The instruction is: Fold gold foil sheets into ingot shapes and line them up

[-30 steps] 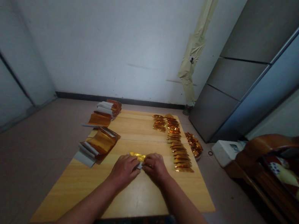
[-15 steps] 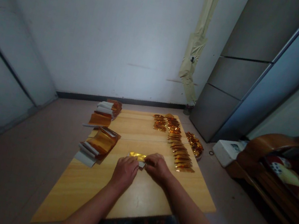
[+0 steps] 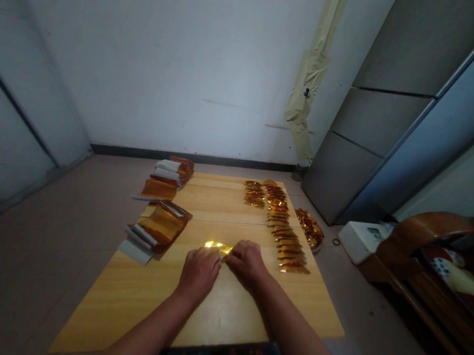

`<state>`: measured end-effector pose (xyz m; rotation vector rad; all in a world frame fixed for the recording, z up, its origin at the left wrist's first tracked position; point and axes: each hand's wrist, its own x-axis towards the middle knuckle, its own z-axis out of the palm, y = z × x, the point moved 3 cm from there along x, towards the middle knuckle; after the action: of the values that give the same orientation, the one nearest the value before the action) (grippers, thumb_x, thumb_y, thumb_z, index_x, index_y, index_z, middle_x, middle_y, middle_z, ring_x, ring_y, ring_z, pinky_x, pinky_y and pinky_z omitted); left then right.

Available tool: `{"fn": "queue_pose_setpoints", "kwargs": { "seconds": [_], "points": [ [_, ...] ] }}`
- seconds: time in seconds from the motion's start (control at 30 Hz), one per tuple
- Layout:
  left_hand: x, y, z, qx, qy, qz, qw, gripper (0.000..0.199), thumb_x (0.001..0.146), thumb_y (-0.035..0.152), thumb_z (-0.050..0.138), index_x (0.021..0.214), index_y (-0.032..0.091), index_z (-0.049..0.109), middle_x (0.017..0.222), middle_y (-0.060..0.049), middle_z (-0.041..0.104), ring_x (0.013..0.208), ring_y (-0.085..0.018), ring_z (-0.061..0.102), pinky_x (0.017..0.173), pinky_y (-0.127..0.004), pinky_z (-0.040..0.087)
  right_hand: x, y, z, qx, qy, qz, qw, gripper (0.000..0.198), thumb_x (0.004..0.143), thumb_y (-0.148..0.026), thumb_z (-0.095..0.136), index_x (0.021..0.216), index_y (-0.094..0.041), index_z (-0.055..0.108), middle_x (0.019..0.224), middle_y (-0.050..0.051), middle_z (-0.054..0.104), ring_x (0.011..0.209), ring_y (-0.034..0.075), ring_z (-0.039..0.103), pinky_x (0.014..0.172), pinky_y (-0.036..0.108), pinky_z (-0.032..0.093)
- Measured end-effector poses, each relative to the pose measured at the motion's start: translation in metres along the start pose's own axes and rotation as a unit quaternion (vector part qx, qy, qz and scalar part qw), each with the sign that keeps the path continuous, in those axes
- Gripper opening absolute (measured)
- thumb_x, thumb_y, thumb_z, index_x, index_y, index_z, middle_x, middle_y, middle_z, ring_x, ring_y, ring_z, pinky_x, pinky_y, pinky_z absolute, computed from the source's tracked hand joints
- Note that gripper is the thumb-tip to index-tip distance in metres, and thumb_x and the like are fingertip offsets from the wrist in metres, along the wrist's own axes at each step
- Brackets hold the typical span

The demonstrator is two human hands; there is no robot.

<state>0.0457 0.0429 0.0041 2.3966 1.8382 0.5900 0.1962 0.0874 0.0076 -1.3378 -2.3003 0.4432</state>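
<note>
A small sheet of gold foil paper (image 3: 218,247) lies near the middle of the wooden board, its shiny side showing beyond my fingers. My left hand (image 3: 200,266) grips its left part with curled fingers. On its right end, my right hand (image 3: 246,259) is closed in a pinch. Both hands are close together, and they hide the near edge of the paper. To the left sits a fanned stack of foil sheets (image 3: 159,226), gold with pale grey backs. Folded gold foil pieces (image 3: 284,235) stand in an overlapping row to the right.
The wooden board (image 3: 113,308) spans the space before me. Another stack of sheets (image 3: 160,188) lies at its far left, a short row of folded pieces (image 3: 255,195) at the back. Beyond the right edge are a pile of gold pieces (image 3: 310,228), a white box (image 3: 359,242) and a refrigerator (image 3: 366,121).
My right hand has shifted slightly left, closer to my left hand. The pale near edge of the foil paper, visible before, is now folded or covered.
</note>
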Motion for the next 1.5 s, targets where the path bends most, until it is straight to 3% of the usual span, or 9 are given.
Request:
{"fn": "queue_pose_setpoints", "kwargs": {
  "seconds": [0.17,0.4,0.6,0.83,1.5],
  "points": [
    [0.002,0.002,-0.002,-0.017,-0.003,-0.024,1.000,0.015,0.090,0.022,0.049,0.094,0.022,0.064,0.110,-0.006,0.069,0.103,-0.022,0.060,0.088,-0.038,0.042,0.004,-0.001,0.005,0.017,0.026,0.059,0.998,0.020,0.082,-0.030,0.064,0.067,-0.018,0.068,0.070,0.000,0.064,0.070,0.013,0.050,0.067,0.025,0.026],
    [-0.001,0.003,-0.001,-0.034,0.006,-0.049,0.998,0.010,0.087,0.022,0.051,0.088,0.022,0.061,0.105,-0.006,0.069,0.104,-0.023,0.059,0.091,-0.038,0.039,0.006,0.003,0.008,0.059,0.041,0.080,0.994,0.010,0.077,-0.029,0.067,0.074,-0.021,0.070,0.075,0.000,0.068,0.073,0.014,0.055,0.071,0.025,0.031],
    [-0.004,0.005,-0.005,-0.048,0.000,-0.047,0.998,0.011,0.082,0.017,0.052,0.083,0.023,0.061,0.114,-0.004,0.068,0.108,-0.021,0.058,0.096,-0.040,0.037,0.004,0.007,0.006,0.049,-0.011,0.050,0.997,0.007,0.074,-0.024,0.067,0.072,-0.022,0.074,0.080,0.000,0.070,0.079,0.014,0.058,0.075,0.025,0.033],
    [-0.004,0.006,-0.006,-0.056,0.006,-0.045,0.997,0.014,0.087,0.022,0.049,0.081,0.022,0.062,0.113,-0.004,0.069,0.107,-0.021,0.060,0.095,-0.040,0.038,0.008,0.008,0.000,0.020,-0.068,0.020,0.997,0.013,0.082,-0.028,0.063,0.081,-0.025,0.076,0.083,-0.001,0.070,0.082,0.013,0.057,0.078,0.027,0.030],
    [0.000,0.009,0.004,-0.002,0.025,-0.084,0.996,0.025,0.093,0.023,0.041,0.104,0.019,0.063,0.127,-0.010,0.063,0.113,-0.023,0.056,0.097,-0.042,0.040,0.014,-0.009,0.001,-0.053,-0.061,0.094,0.992,0.013,0.083,-0.025,0.059,0.077,-0.020,0.069,0.084,0.002,0.070,0.080,0.015,0.056,0.078,0.029,0.027]
  ]
}}
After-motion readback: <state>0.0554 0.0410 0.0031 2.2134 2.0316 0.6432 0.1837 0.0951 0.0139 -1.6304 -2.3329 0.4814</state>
